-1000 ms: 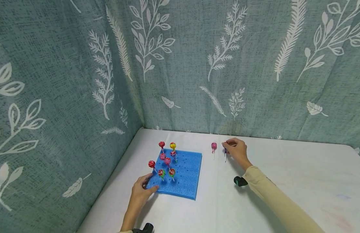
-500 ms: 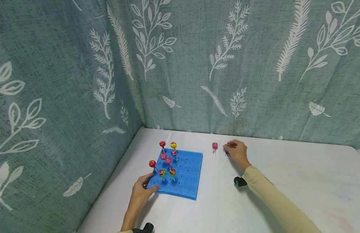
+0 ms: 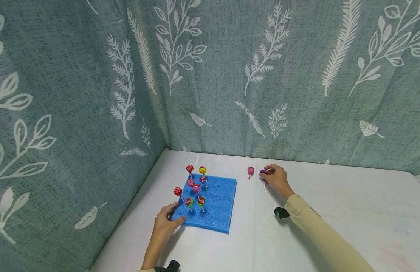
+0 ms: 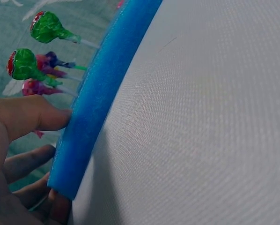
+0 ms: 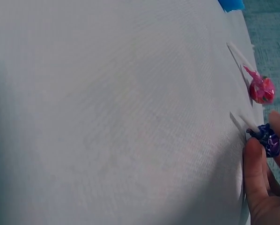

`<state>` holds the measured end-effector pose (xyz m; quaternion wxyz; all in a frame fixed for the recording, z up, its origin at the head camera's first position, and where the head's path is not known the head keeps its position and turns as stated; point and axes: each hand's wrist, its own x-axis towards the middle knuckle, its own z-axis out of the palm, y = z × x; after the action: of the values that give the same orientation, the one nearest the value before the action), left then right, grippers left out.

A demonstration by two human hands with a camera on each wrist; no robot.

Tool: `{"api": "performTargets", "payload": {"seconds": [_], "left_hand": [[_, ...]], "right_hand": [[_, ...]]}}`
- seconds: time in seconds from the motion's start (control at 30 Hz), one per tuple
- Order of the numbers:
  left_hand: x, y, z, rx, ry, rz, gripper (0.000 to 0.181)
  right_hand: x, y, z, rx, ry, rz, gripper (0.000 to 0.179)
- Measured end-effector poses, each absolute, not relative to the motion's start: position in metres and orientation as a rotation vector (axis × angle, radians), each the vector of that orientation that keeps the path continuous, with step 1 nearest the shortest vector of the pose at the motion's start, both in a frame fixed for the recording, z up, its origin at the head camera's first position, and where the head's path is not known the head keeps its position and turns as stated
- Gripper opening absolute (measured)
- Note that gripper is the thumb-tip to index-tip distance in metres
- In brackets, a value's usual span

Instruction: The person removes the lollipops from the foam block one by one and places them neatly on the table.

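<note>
My left hand (image 3: 163, 222) grips the near left corner of a blue foam board (image 3: 216, 211), thumb on its top face and fingers round its side. Several wrapped lollipops stand upright in the board, among them a yellow one (image 3: 202, 170), a red one (image 3: 177, 191) and a green one (image 4: 25, 64). At the back of the table, my right hand (image 3: 279, 180) pinches the head of a purple lollipop (image 5: 270, 142) between thumb and fingers, its white stick toward me. Left of that hand a pink lollipop (image 5: 262, 90) lies on the table, stick also toward me.
Small holes dot the right part of the board. The table has a white cover (image 3: 318, 211). A patterned green curtain (image 3: 223, 75) hangs along the back and left edges. A black wrist strap (image 3: 281, 212) shows at the right sleeve.
The right hand's fingers have shifted slightly on the purple lollipop, whose head now shows between them. The left hand and the board stay where they were.
</note>
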<state>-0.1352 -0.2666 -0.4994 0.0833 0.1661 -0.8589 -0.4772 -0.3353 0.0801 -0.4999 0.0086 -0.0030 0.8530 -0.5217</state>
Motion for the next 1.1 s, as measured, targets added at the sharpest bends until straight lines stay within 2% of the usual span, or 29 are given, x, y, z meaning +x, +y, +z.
{"api": "performTargets", "payload": {"seconds": [0.53, 1.1], "left_hand": [[-0.136, -0.266, -0.504, 0.511, -2.558, -1.415, 0.056], [-0.134, -0.266, -0.501, 0.502, -2.549, -1.435, 0.056]], "right_hand": [[-0.331, 0.087, -0.499, -0.072, 2.623, -1.672, 0.037], [-0.325, 0.096, -0.487, -0.207, 2.76, -1.697, 0.031]]}}
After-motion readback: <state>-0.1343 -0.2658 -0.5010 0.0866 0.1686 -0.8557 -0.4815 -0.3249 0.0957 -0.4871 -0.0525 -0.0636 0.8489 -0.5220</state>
